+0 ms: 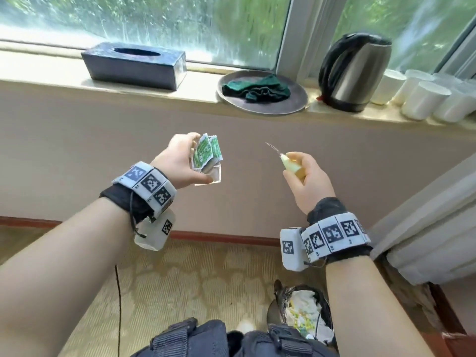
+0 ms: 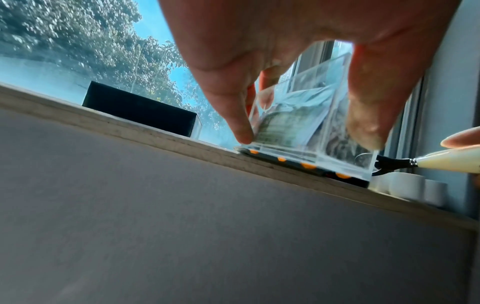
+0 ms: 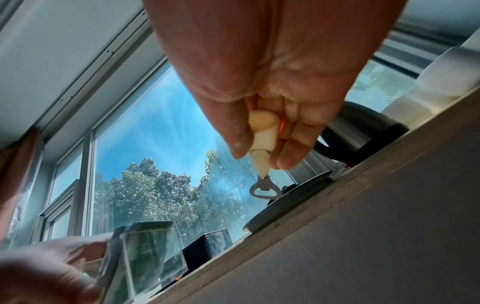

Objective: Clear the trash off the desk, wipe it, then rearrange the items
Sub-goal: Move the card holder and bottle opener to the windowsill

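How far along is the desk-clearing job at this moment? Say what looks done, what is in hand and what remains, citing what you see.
Done: the bin by the person's feet already holds trash. In hand: the left hand grips a clear holder stuffed with green packets; the right hand holds a bottle opener. Left: the green cloth lies on a plate on the sill, and the desk is out of view, so wiping cannot be judged.

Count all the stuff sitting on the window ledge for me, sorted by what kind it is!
Tissue box: 1
Round plate: 1
Green cloth, lying on that plate: 1
Kettle: 1
White cups: at least 6, bunched at the frame's edge, so the exact number cannot be told
Total: at least 10 things on the ledge
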`<act>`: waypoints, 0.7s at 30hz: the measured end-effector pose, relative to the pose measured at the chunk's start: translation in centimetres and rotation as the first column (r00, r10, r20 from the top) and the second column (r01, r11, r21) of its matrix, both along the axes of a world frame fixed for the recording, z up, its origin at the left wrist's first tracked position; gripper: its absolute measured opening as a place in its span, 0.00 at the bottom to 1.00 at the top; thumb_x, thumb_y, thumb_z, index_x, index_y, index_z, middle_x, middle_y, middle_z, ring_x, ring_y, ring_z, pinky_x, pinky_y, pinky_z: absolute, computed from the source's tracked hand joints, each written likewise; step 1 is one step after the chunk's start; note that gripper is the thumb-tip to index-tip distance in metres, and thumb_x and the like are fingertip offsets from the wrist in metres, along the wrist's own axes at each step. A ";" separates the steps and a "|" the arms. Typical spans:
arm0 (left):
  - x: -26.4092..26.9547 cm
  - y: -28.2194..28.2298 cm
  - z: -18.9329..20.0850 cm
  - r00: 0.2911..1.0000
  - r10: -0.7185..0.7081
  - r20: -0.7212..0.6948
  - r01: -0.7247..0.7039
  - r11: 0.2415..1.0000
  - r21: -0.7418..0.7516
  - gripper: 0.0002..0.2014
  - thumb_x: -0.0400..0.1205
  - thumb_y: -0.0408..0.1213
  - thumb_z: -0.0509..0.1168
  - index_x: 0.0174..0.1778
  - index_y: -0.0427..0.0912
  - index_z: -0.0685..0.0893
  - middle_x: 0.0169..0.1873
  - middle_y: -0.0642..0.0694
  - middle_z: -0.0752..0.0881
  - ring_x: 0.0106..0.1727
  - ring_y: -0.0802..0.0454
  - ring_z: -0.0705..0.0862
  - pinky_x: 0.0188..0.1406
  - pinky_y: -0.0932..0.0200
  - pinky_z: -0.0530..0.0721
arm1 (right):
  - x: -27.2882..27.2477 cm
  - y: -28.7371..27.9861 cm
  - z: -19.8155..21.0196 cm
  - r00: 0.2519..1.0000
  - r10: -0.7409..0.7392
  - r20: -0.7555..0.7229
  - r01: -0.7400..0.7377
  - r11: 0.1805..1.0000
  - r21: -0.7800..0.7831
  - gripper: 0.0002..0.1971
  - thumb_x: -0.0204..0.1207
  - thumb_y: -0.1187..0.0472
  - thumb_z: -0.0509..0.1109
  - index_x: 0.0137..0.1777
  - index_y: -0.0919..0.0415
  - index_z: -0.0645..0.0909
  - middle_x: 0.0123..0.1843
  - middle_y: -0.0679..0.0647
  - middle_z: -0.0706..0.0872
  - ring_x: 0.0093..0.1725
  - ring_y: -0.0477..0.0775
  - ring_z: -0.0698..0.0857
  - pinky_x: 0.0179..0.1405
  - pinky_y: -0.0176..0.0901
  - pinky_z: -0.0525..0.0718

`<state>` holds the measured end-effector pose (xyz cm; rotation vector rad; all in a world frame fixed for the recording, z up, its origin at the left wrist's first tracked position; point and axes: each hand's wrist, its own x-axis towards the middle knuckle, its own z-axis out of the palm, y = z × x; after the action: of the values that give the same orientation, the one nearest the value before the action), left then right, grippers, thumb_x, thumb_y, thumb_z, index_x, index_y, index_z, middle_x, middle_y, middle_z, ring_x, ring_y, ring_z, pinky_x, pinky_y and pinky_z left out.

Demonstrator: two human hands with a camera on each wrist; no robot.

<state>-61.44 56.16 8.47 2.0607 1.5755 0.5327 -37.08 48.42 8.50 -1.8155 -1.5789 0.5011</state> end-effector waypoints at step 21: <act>-3.3 30.2 5.6 0.750 -0.144 -0.645 0.360 0.907 0.217 0.42 0.60 0.68 0.72 0.62 0.42 0.76 0.62 0.44 0.77 0.72 0.46 0.70 0.75 0.28 0.35 | -11.9 23.5 1.0 0.996 0.002 0.084 -0.008 0.998 0.066 0.14 0.77 0.63 0.69 0.63 0.59 0.79 0.50 0.46 0.80 0.38 0.41 0.75 0.43 0.26 0.68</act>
<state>-64.76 86.41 14.04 2.8718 1.5538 -0.0124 -48.97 71.95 9.54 -1.8036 -1.6369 0.3742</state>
